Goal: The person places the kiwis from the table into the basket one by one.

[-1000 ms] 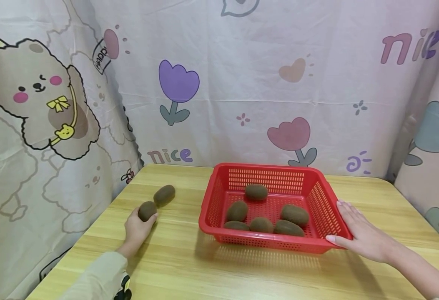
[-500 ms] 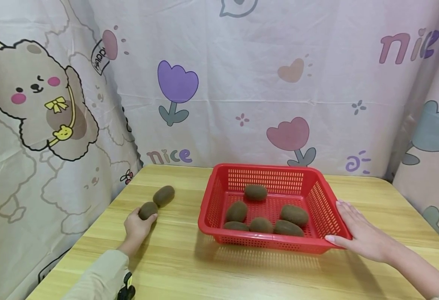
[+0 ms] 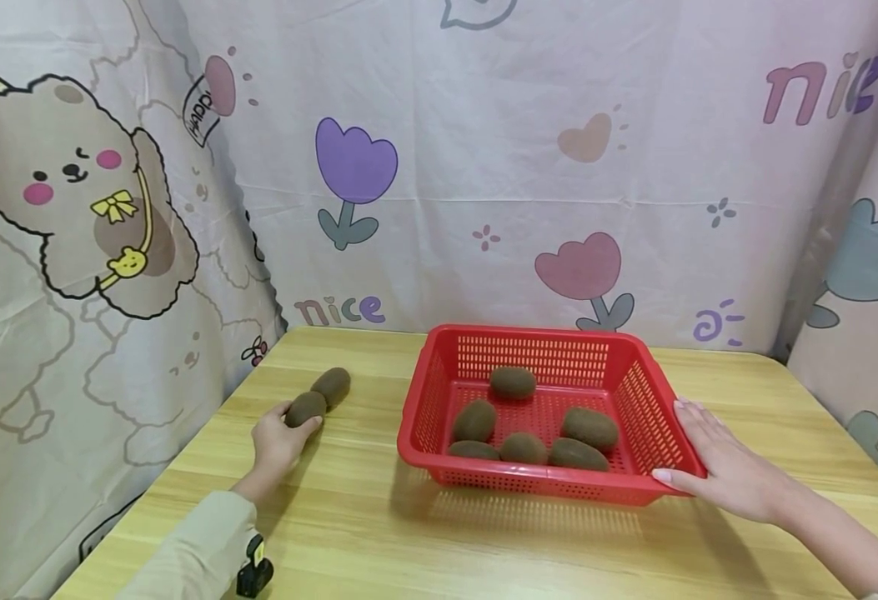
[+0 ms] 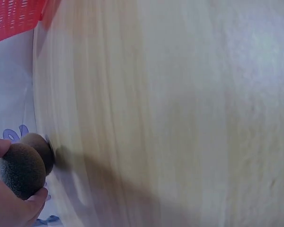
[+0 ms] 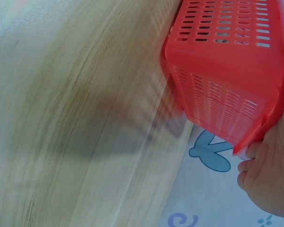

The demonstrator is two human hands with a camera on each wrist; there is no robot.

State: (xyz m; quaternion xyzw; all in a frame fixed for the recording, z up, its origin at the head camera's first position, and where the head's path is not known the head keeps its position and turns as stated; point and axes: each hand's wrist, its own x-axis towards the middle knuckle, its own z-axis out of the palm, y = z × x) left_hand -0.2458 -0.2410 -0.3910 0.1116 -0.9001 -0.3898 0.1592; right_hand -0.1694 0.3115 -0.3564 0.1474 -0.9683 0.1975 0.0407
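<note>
In the head view, my left hand pinches a brown kiwi between thumb and fingers at the left of the table. A second kiwi lies just beyond it, partly overlapped; the left wrist view also shows this farther kiwi behind the held one. My right hand rests on the right rim of a red plastic basket, its fingers extended along the side and its thumb at the front corner. Several kiwis, including one near the back wall, lie inside the basket.
The wooden table carries the basket right of its middle. A printed curtain hangs behind the table and along both sides. Bare tabletop lies between my left hand and the basket.
My left hand has shifted slightly right and away from me with its kiwi, which now covers more of the farther kiwi. My right hand and the basket stay put.
</note>
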